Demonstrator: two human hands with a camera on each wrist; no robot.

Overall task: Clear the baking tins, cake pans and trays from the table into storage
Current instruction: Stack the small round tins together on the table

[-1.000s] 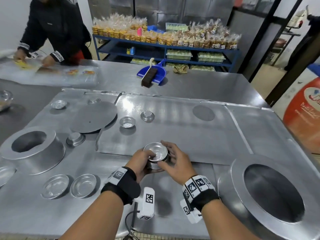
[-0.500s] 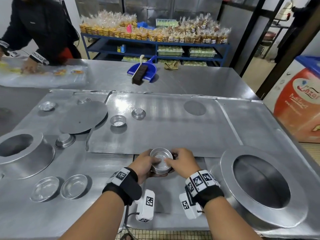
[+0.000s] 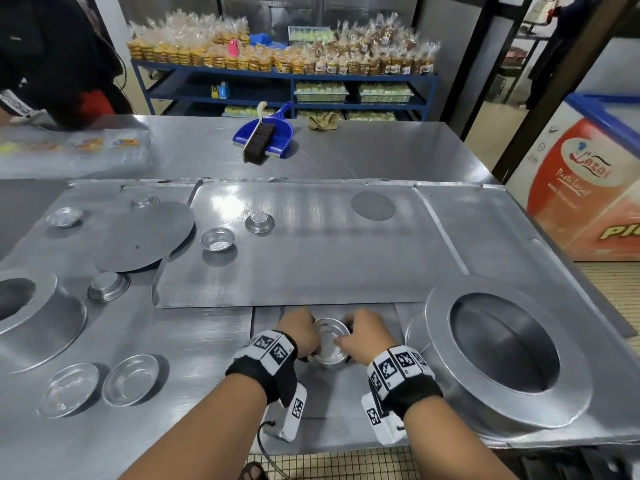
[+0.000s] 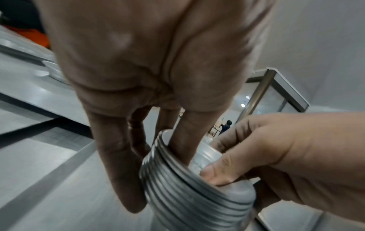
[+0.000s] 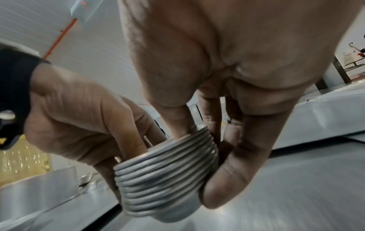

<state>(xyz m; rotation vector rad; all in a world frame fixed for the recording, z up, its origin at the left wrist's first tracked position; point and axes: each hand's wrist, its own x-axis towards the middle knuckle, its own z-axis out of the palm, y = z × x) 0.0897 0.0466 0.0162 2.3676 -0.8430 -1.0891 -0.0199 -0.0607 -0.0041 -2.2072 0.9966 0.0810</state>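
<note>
- Aluminium small tins, nested in a stack (image 3: 329, 342), sit near the front edge of the steel surface (image 3: 346, 157), between both hands.
- The left hand (image 3: 299, 332) grips the stack's left side, fingers (image 4: 118, 156) down its ribbed rims and the thumb inside the top tin.
- The right hand (image 3: 363, 336) grips the right side, thumb hooked over the top rim.
- A large ring-shaped cake pan (image 3: 502, 351) stands just to the right.
- Loose small tins (image 3: 131, 379) lie well apart on the left, near a flat round disc (image 3: 145, 235).
</note>
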